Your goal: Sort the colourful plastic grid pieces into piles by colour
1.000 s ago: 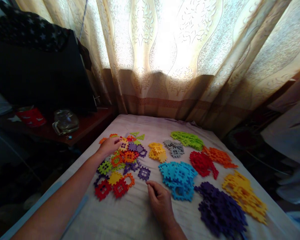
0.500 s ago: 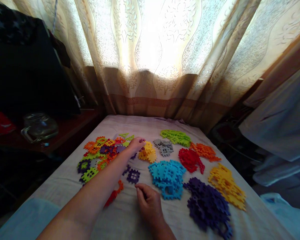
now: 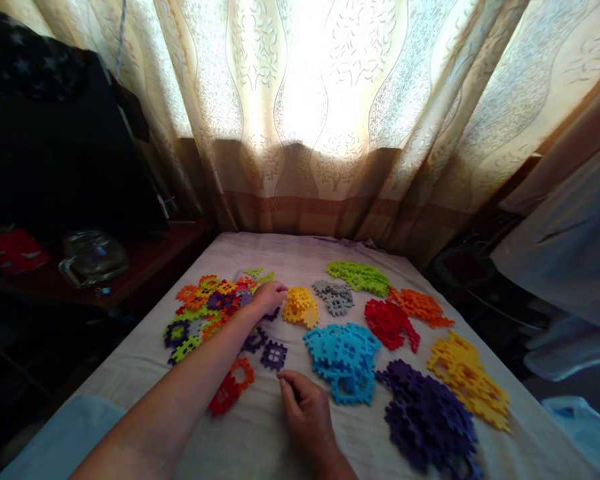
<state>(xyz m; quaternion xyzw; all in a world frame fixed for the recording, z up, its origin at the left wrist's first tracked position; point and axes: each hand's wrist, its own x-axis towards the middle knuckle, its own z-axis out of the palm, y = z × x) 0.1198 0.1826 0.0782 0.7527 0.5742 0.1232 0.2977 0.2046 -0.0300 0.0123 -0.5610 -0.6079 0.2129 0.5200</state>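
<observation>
My left hand (image 3: 270, 297) is stretched over the surface, between the mixed pile of coloured pieces (image 3: 220, 300) and the small yellow pile (image 3: 301, 307); its fingers are bent, and what they hold, if anything, cannot be made out. My right hand (image 3: 307, 408) rests nearer to me with curled fingers, just below a dark purple square piece (image 3: 274, 355). Right of it lie a blue pile (image 3: 343, 360) and a dark purple pile (image 3: 427, 417). Red and orange pieces (image 3: 226, 395) lie beside my left forearm.
Grey (image 3: 334, 297), lime green (image 3: 359, 277), red (image 3: 387, 325), orange (image 3: 420, 307) and larger yellow (image 3: 467, 380) piles lie on the sheet-covered surface (image 3: 260, 433). A glass jug (image 3: 94, 258) stands on a side table at left. A curtain (image 3: 300, 173) hangs behind.
My left hand has drawn slightly back and left from the small yellow pile, which is now uncovered. My right hand stays curled in nearly the same place. The view has shifted slightly.
</observation>
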